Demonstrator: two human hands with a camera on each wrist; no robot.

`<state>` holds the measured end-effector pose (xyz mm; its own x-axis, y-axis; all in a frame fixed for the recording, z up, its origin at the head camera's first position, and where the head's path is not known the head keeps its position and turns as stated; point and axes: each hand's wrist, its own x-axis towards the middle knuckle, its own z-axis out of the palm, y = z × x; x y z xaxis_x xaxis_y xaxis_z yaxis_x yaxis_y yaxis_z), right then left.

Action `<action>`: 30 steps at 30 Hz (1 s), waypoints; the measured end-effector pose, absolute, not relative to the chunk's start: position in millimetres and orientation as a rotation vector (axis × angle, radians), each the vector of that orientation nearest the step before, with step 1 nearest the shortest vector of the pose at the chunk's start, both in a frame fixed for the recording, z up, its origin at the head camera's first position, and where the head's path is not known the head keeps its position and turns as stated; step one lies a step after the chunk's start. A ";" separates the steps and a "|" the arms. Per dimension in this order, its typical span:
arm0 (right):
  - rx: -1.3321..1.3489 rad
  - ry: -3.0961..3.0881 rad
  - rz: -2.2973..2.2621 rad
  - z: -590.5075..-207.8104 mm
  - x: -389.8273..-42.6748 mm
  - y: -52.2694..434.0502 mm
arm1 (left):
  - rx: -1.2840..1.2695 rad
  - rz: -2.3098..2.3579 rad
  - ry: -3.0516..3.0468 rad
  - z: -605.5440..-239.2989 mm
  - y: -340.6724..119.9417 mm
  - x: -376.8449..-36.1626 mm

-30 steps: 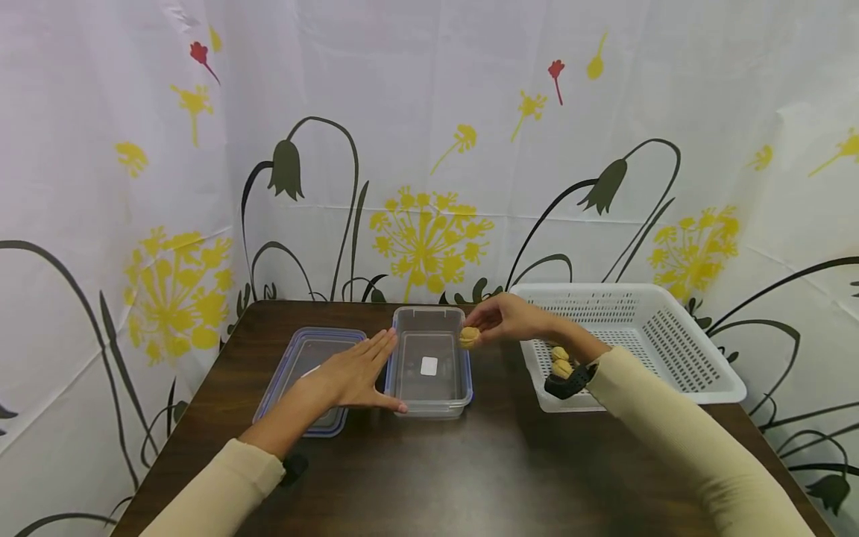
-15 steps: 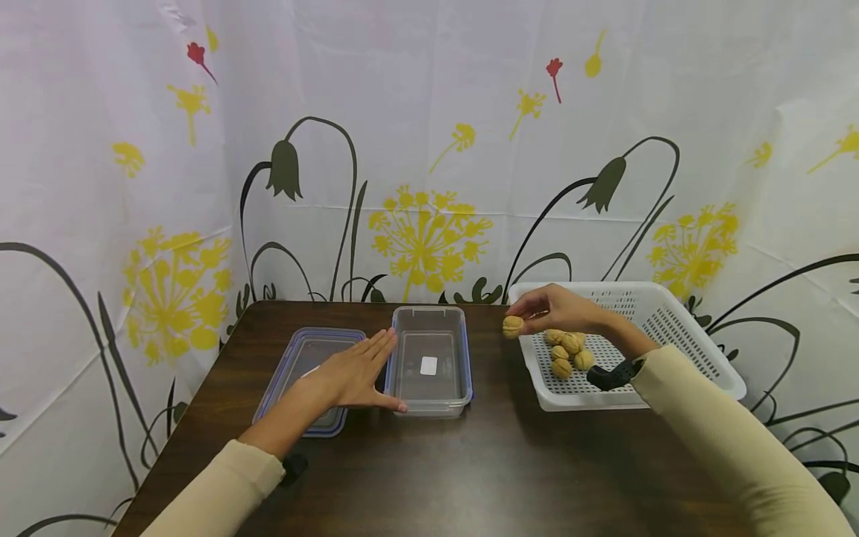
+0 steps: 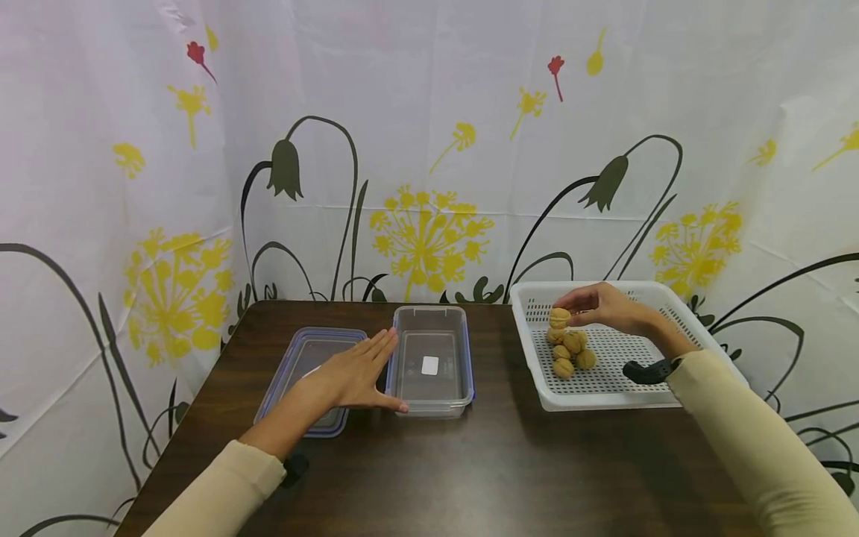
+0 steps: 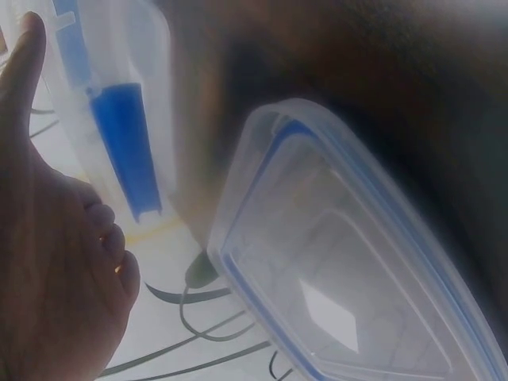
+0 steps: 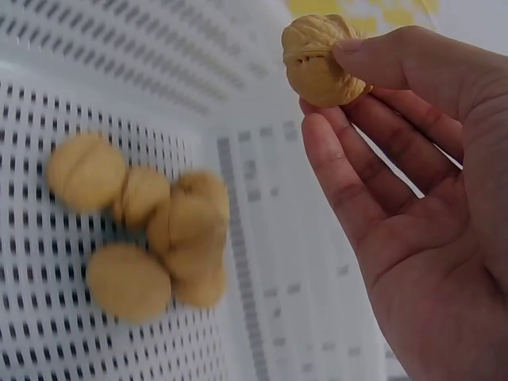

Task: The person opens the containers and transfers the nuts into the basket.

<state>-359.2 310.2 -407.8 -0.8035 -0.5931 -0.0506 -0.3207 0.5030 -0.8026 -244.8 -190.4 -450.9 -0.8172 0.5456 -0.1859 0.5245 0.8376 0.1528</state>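
Note:
My right hand [image 3: 607,307] pinches a walnut [image 5: 317,67] between thumb and fingertips, over the left part of the white basket [image 3: 671,298]. Several more walnuts [image 5: 131,282] lie together on the basket floor below it. With fingers straight, my left hand [image 3: 349,373] rests at the left side of a clear plastic container [image 3: 429,406], its thumb by the near left corner. A white label shows in the container, which holds no walnuts. Partly under the left hand in the head view lies a clear lid [image 3: 315,339] with a blue seal.
The dark wooden table [image 3: 429,477] carries everything. Between container and basket runs a strip of bare wood. A white curtain [image 3: 429,112] printed with flowers hangs right behind the table's far edge.
My right hand has carried the walnut rightward, from the container's right rim to over the basket. The walnuts in the basket have come into view. The left hand has stayed still.

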 end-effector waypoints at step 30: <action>-0.460 2.452 -0.987 -444.6 -368.5 374.9 | 0.840 0.224 2.804 -457.7 -193.3 -246.2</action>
<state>-368.5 374.9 -444.6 -0.8409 -0.4604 -0.2847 -0.1346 0.6872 -0.7139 -246.2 -193.3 -457.7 -0.8166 0.5567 -0.1524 0.5254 0.8263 0.2027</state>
